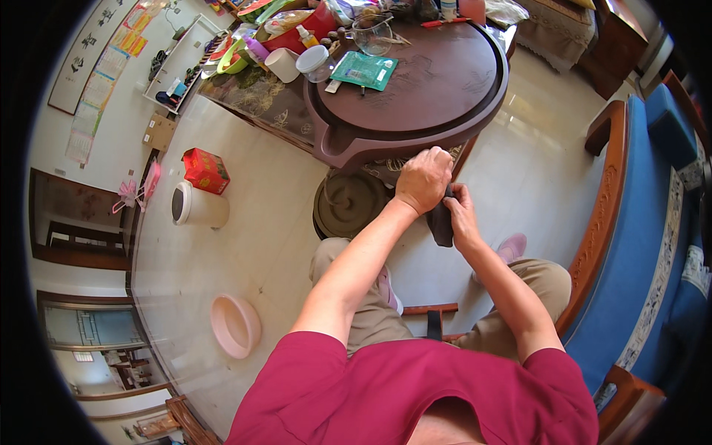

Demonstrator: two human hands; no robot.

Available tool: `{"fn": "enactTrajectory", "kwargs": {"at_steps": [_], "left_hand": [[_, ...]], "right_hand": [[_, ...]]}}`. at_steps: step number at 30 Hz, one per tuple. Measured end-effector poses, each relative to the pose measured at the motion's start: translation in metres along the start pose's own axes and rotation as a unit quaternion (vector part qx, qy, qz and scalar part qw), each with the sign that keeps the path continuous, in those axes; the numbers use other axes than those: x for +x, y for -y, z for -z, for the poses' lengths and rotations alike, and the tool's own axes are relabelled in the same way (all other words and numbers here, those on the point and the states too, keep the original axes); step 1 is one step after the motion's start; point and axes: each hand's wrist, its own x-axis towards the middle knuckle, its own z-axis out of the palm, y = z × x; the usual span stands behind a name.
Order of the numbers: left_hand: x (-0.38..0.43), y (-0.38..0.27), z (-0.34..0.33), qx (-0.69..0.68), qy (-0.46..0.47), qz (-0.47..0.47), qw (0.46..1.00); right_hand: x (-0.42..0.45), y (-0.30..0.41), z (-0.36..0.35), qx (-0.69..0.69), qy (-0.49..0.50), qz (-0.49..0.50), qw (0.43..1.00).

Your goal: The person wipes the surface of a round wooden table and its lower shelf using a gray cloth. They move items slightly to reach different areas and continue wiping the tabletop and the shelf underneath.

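Observation:
Just past the near edge of a dark brown tea tray (439,83), my left hand (425,178) is closed on the upper part of a dark cloth-like item (442,225). My right hand (463,214) pinches the same item from the right, lower down, between thumb and fingers. The item hangs below both hands, over the floor between my knees; its exact kind cannot be told. On the tray lie a green packet (365,70), a clear glass pitcher (372,36) and a red pen-like object (445,23).
A lidded round bin (350,203) stands under the tray's near edge. On the left floor are a pink basin (236,326), a white bin (203,206) and a red bag (206,169). A blue-cushioned wooden sofa (628,233) stands at right. Jars and a red basin (325,22) crowd the table's back.

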Motion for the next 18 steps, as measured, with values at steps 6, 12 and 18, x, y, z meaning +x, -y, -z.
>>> {"fn": "enactTrajectory", "kwargs": {"at_steps": [6, 12, 18], "left_hand": [[0.008, -0.003, 0.001, -0.003, -0.001, -0.024, 1.000], [0.006, -0.002, 0.001, -0.002, 0.007, -0.020, 1.000], [0.006, -0.001, -0.001, 0.006, 0.037, -0.014, 0.999]], "right_hand": [[0.027, -0.083, 0.033, -0.134, -0.050, -0.011, 0.990], [0.014, -0.073, 0.044, 0.039, -0.055, -0.147, 0.987], [0.002, -0.091, 0.008, -0.170, -0.163, 0.148, 0.961]]}}
